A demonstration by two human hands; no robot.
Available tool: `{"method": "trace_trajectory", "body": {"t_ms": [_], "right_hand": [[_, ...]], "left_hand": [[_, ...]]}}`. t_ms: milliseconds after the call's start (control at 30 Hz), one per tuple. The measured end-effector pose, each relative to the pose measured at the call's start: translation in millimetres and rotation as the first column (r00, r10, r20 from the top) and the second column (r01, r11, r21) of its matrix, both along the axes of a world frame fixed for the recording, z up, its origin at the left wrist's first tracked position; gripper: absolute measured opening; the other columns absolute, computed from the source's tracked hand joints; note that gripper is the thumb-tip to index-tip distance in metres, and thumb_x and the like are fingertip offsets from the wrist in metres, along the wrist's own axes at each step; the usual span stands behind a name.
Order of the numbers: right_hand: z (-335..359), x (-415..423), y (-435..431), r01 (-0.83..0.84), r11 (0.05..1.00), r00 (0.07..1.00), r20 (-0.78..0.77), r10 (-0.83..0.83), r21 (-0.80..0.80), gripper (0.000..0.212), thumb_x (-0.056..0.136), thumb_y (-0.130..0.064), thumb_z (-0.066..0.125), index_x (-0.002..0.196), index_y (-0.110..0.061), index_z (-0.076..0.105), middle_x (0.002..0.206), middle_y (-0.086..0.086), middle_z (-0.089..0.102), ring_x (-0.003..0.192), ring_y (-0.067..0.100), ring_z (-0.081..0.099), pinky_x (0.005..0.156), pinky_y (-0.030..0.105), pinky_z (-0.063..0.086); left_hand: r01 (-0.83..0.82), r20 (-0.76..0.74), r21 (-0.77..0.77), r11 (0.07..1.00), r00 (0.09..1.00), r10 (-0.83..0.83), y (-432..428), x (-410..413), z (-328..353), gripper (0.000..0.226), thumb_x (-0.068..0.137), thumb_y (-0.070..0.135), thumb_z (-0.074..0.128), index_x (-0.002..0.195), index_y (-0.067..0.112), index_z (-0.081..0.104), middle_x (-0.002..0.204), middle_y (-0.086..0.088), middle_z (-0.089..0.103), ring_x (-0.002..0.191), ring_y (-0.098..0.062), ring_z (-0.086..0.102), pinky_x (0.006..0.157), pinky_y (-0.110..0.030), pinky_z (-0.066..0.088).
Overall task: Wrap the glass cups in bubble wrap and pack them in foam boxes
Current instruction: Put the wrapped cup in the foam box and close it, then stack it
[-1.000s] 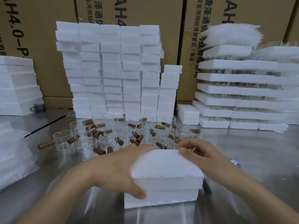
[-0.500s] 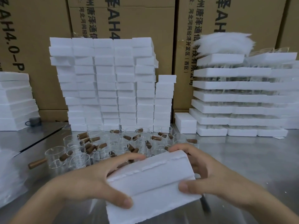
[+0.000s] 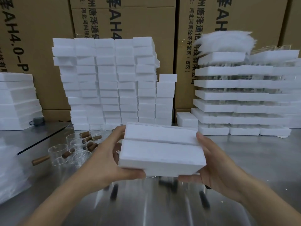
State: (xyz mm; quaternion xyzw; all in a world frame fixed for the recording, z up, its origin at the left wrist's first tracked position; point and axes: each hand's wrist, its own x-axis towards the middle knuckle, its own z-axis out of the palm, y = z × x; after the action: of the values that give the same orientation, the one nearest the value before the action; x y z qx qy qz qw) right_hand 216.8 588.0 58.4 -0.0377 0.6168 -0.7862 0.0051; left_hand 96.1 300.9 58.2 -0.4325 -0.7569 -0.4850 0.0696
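Note:
A closed white foam box point(image 3: 161, 150) is held up above the steel table, its side with the lid seam facing me. My left hand point(image 3: 105, 159) grips its left end, thumb under the lower edge. My right hand point(image 3: 213, 167) grips its right end, thumb beneath and fingers behind. Several glass cups with brown wooden handles point(image 3: 73, 149) stand crowded on the table to the left of the box; most of them are hidden behind the box and my left hand.
A tall stack of small foam boxes point(image 3: 114, 82) rises behind the cups. Layered foam trays point(image 3: 244, 98) with glassware stand at the right, more foam point(image 3: 16, 100) at the left. Bubble wrap point(image 3: 11, 168) lies at the left edge. Cardboard cartons point(image 3: 123, 20) form the back wall.
The foam box went from resting flat on the table to being lifted and tipped up, then raised further toward the stack. Both hands shifted from its top to its ends.

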Motion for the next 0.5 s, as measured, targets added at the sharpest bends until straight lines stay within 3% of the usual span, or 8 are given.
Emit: {"method": "trace_trajectory", "body": {"t_ms": [67,200,400,500], "right_hand": [[-0.2,-0.2,1.5,0.025,1.000,1.000,0.003,-0.025,-0.002,0.050,0.079,-0.067,0.073,0.119,-0.038,0.077,0.137,0.007,0.071,0.123,0.033,0.070,0.091,0.050,0.062],[-0.7,0.1,1.8,0.038,0.999,0.999,-0.026,-0.038,0.019,0.049,0.078,-0.063,0.072,0.120,-0.037,0.077,0.136,0.007,0.072,0.121,0.032,0.071,0.089,0.050,0.063],[-5.3,-2.4,3.3,0.075,0.996,0.997,-0.007,-0.075,0.057,0.075,0.075,-0.056,0.078,0.139,-0.022,0.062,0.132,0.012,0.073,0.118,0.037,0.072,0.087,0.054,0.064],[-3.2,-0.5,4.8,0.055,0.996,0.998,-0.016,-0.054,0.064,0.069,0.076,-0.058,0.078,0.135,-0.025,0.070,0.135,0.010,0.072,0.122,0.035,0.070,0.089,0.050,0.063]], "left_hand": [[-0.039,-0.030,-0.005,0.999,0.999,0.039,0.5,1.8,-0.4,0.119,0.049,0.054,0.106,0.150,0.050,0.043,0.139,0.019,0.065,0.122,-0.004,0.065,0.085,-0.029,0.062],[-0.057,-0.041,-0.001,0.998,0.998,0.057,1.8,4.5,-2.4,0.121,0.045,0.063,0.103,0.150,0.049,0.044,0.140,0.021,0.064,0.122,-0.003,0.065,0.089,-0.031,0.057],[-0.066,-0.055,-0.067,0.996,0.997,0.062,1.5,5.6,-4.3,0.125,0.052,0.059,0.103,0.155,0.050,0.032,0.144,0.025,0.058,0.127,0.000,0.059,0.099,-0.043,0.054],[-0.065,-0.100,-0.034,0.997,0.993,0.061,3.2,8.4,-4.9,0.121,0.054,0.056,0.103,0.153,0.048,0.035,0.142,0.023,0.061,0.127,-0.002,0.059,0.097,-0.042,0.054]]}}
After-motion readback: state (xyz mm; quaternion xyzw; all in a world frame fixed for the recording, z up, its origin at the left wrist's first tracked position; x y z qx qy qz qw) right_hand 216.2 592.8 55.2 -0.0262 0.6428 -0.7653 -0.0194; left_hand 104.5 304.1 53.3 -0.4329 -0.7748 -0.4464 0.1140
